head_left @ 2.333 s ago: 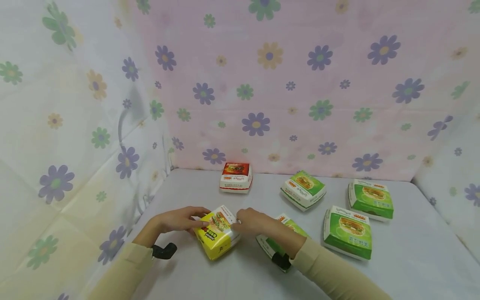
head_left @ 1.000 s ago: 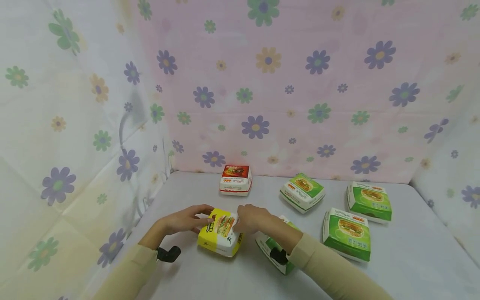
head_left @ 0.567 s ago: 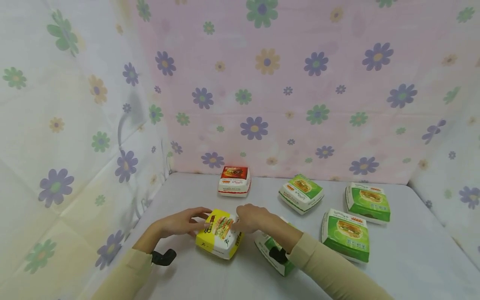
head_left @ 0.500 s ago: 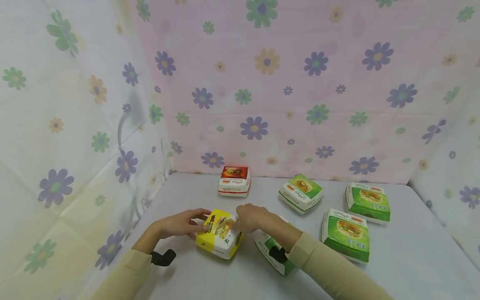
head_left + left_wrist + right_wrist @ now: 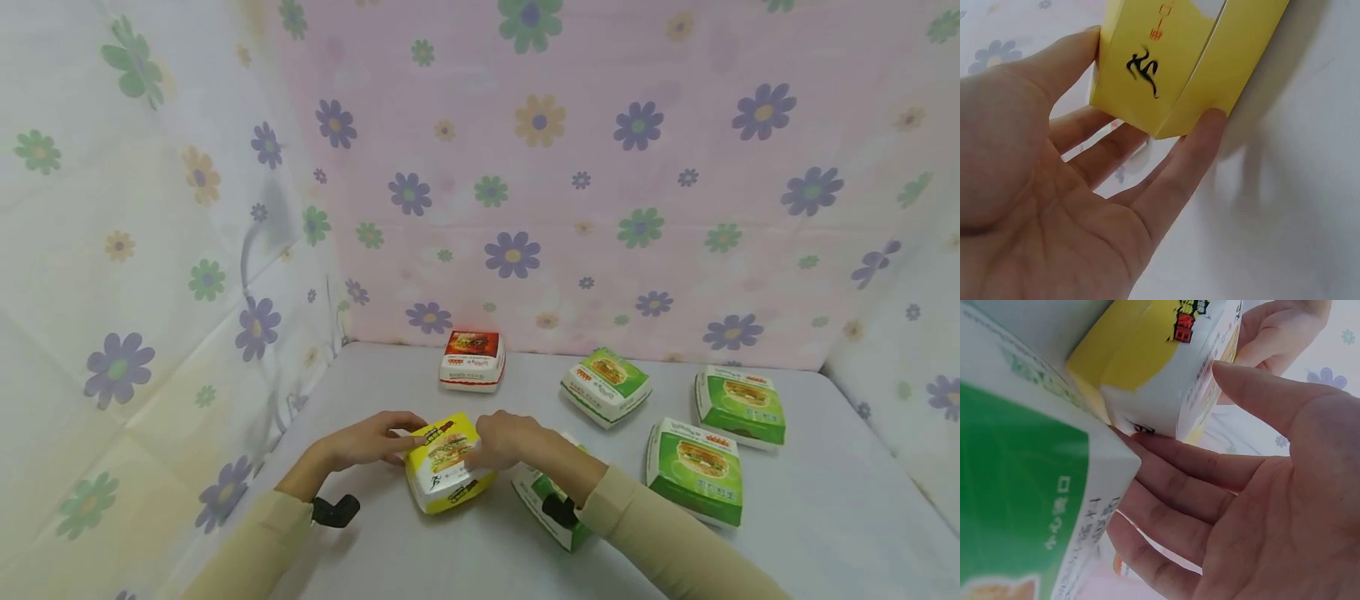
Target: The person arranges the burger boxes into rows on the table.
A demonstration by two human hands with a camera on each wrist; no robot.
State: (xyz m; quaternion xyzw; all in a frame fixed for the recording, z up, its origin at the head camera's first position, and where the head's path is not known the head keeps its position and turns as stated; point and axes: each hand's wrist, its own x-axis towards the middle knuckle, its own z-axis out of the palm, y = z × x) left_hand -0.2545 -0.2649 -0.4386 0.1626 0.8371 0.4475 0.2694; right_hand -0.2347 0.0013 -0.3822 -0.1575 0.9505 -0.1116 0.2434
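At the near table [image 5: 420, 558], left hand [image 5: 367, 440] and right hand [image 5: 510, 440] are pinching the yellow box [image 5: 444, 458] from either side, fingers [image 5: 1179, 172] narrowed on it — apparently for balance; green boxes [image 5: 697, 467] are sitting rightward — red box [image 5: 472, 363] is sitting farther back.

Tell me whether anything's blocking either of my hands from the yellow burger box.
Nothing visible is: your left hand and right hand both hold the yellow burger box directly. A green box sits close to the right hand, but not between them.
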